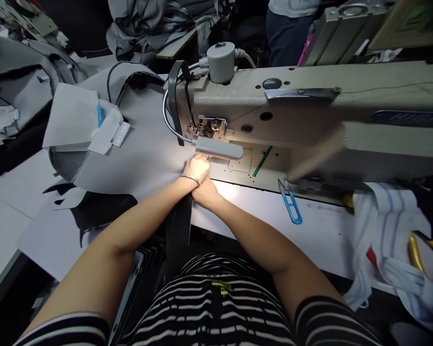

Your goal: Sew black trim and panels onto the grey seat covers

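Note:
My left hand [197, 167] lies on the grey fabric [144, 154] right in front of the needle area of the beige sewing machine [310, 110], under its small lamp [219, 146]. Its fingers are curled down on the cloth. A bangle circles that wrist. My right hand [205, 191] sits just behind and below the left, partly under it, pressed on the fabric's edge where a dark strip [178, 226] hangs off the table. Its fingers are hidden in the bright light.
Blue thread snips [290, 204] lie on the white table [310, 230] to the right. A striped cloth and gold-handled scissors [418, 250] sit at far right. White paper pieces [75, 120] rest on piled grey fabric at left. Another person [288, 24] stands behind the machine.

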Demonstrator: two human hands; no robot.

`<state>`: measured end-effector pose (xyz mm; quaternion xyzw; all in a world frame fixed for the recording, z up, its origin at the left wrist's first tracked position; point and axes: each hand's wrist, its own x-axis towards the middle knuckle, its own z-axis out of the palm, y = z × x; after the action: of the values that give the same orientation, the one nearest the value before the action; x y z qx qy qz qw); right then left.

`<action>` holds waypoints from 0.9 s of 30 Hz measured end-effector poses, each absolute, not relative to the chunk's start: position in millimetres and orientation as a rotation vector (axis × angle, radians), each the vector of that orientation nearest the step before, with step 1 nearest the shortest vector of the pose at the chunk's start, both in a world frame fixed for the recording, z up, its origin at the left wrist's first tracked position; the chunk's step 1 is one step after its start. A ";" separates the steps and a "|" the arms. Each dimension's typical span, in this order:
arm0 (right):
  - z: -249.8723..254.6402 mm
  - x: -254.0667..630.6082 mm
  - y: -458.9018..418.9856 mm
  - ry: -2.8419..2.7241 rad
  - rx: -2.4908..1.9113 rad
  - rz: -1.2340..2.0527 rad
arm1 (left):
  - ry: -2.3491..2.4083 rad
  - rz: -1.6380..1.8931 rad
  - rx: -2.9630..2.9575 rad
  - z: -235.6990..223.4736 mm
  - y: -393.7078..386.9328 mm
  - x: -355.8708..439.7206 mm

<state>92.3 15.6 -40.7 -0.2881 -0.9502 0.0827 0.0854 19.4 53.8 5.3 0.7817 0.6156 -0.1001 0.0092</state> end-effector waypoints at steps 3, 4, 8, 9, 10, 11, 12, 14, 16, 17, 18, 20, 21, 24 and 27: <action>-39.1 94.7 8.9 -2.816 -0.821 0.214 | 1.956 -0.310 2.508 21.6 36.2 23.4; -37.8 95.3 4.1 -2.809 -0.812 0.205 | 1.928 -0.283 2.581 26.6 27.8 21.6; -31.1 94.2 -20.7 -2.796 -0.825 0.154 | 1.867 -0.198 2.761 37.6 -10.0 -1.1; -29.8 93.4 -26.0 -2.799 -0.834 0.144 | 1.818 -0.198 2.805 37.9 -18.9 -8.7; -29.0 92.4 -30.3 -2.802 -0.844 0.136 | 1.770 -0.203 2.849 37.4 -26.8 -16.0; -28.6 91.5 -33.5 -2.803 -0.848 0.132 | 1.735 -0.216 2.884 36.3 -33.8 -22.3; -28.7 90.8 -35.5 -2.801 -0.854 0.125 | 1.722 -0.237 2.904 34.6 -39.5 -27.3; -29.9 89.8 -36.8 -2.784 -0.877 0.108 | 1.771 -0.311 2.883 30.5 -46.7 -32.2; -31.7 89.8 -35.8 -2.780 -0.888 0.102 | 1.815 -0.421 2.824 26.2 -48.1 -30.4; -32.4 90.2 -35.1 -2.788 -0.878 0.103 | 1.832 -0.467 2.793 24.3 -46.7 -27.7; -32.9 90.8 -34.3 -2.795 -0.862 0.101 | 1.849 -0.505 2.767 22.4 -43.8 -24.5; -33.4 92.3 -33.1 -2.803 -0.819 0.094 | 1.896 -0.560 2.724 19.5 -34.8 -19.3; -33.4 93.0 -32.7 -2.799 -0.809 0.086 | 1.920 -0.584 2.709 18.4 -28.9 -18.5; -33.1 94.5 -32.3 -2.769 -0.840 0.064 | 1.831 -0.675 2.742 17.0 -9.8 -26.1; -31.9 95.1 -32.9 -2.740 -0.871 0.064 | 1.630 -0.731 2.811 19.1 3.8 -40.1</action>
<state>95.1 -32.9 -31.9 -0.3003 -0.9444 0.0219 0.1322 -40.1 3.8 19.1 0.8402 0.4873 -0.2184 -0.0944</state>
